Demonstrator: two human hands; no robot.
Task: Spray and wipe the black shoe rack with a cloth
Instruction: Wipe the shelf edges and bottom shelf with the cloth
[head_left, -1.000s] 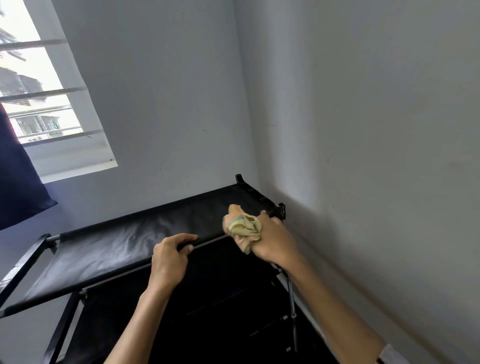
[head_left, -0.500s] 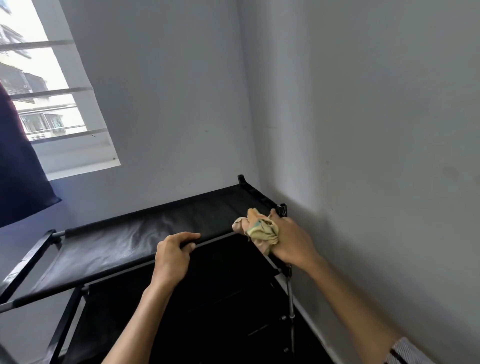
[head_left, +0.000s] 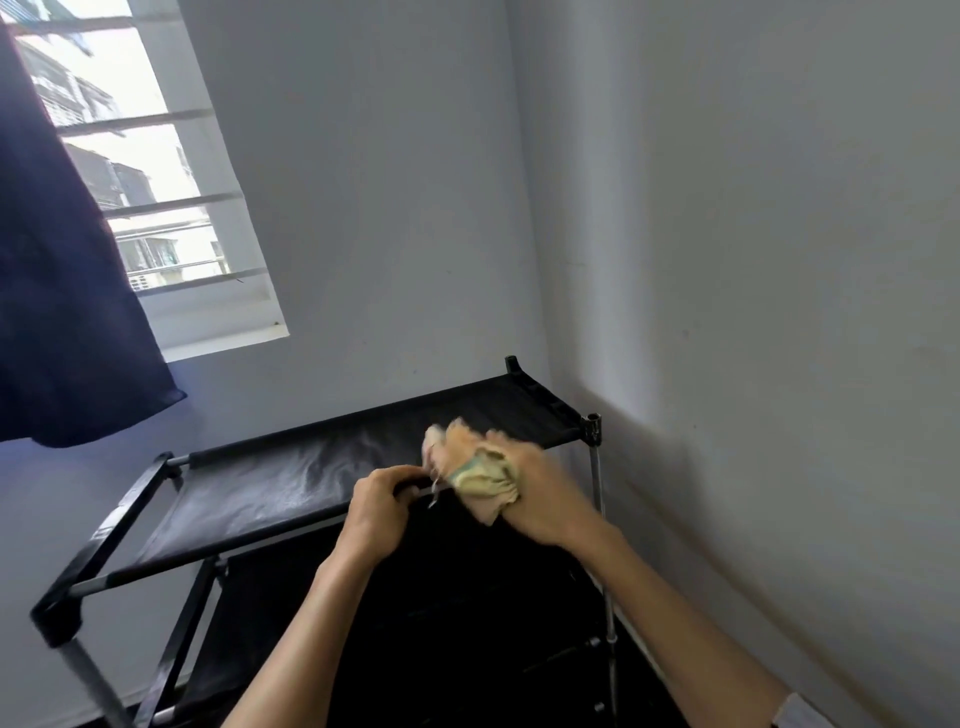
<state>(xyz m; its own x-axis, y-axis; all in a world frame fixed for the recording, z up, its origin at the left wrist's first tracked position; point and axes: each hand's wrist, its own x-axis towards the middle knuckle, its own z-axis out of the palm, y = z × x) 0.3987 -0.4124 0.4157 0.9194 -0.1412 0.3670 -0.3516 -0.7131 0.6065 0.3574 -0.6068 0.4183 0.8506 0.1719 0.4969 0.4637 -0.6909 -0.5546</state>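
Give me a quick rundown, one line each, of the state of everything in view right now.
Left hand: grips the top shelf's front bar.
Right hand: holds the cloth, blurred.
Cloth: crumpled, at the front bar.
Shoe rack: upright in the corner, top shelf bare, with a sheen.
Curtain: covers the window's left side.
Window: barred, daylight outside.

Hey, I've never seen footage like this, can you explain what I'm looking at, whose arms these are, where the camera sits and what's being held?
This is one picture from a camera worn on a person's head, looking forward and down, so the two bare arms are the wearer's own. In front stands a black shoe rack in a room corner, under a window with a dark curtain. The left hand grips the front bar of the rack's top shelf. The right hand holds a bunched yellowish cloth against that same bar, close beside the left hand. Nothing else lies on the top shelf. No spray bottle is in view.
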